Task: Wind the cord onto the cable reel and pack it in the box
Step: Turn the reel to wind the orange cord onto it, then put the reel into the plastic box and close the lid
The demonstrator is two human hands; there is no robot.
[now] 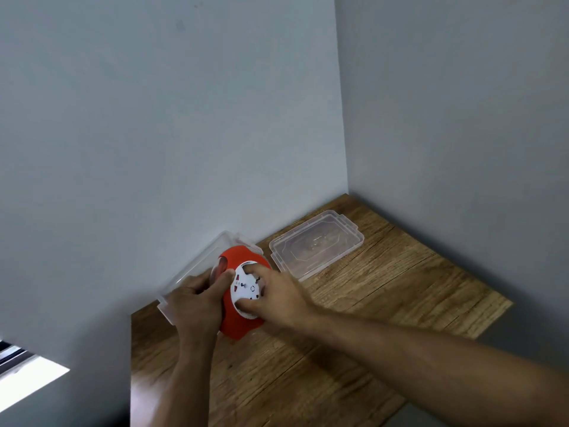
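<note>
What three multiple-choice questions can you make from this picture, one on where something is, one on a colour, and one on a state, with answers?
1. Where does the clear lid lie?
A. On the wooden table, right of the reel
B. On the box
C. On the floor

2. What colour is the cable reel body?
A. Blue
B. Red with a white face
C. Black

3. What is the clear box like?
A. Closed
B. Upside down
C. Open, lid off

Answers:
1. A, it lies flat on the table near the wall corner.
2. B, a red shell rings a white socket face.
3. C, its lid lies apart while the left hand and right hand hold the reel.
</note>
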